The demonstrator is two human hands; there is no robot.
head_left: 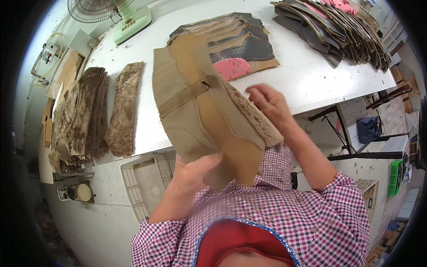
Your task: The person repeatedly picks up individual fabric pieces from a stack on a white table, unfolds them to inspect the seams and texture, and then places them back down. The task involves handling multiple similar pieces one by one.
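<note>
My left hand (pixel 193 173) grips the lower edge of a stitched boot upper (pixel 175 95), its thumb lying across the near face. The piece is tan, with a browner band down its middle, a sewn strap across it and fleece along its right edge. It is held tilted above the table's front edge. Beside that fleecy edge is my right hand (pixel 269 104), slightly blurred, its fingers loosely bent and apart, with nothing visible in them. Behind the upper lies a stack of layered grey and tan pieces (pixel 242 40), with a pink rounded piece (pixel 233 68) on it.
The white table (pixel 307 86) bears a pile of brown fleece pieces (pixel 82 115) and a single fleece strip (pixel 126 107) at left. A larger stack of cut pieces (pixel 333 35) fills the far right. A green fan (pixel 132 24) stands far left; a plastic crate (pixel 142 187) is below the front edge.
</note>
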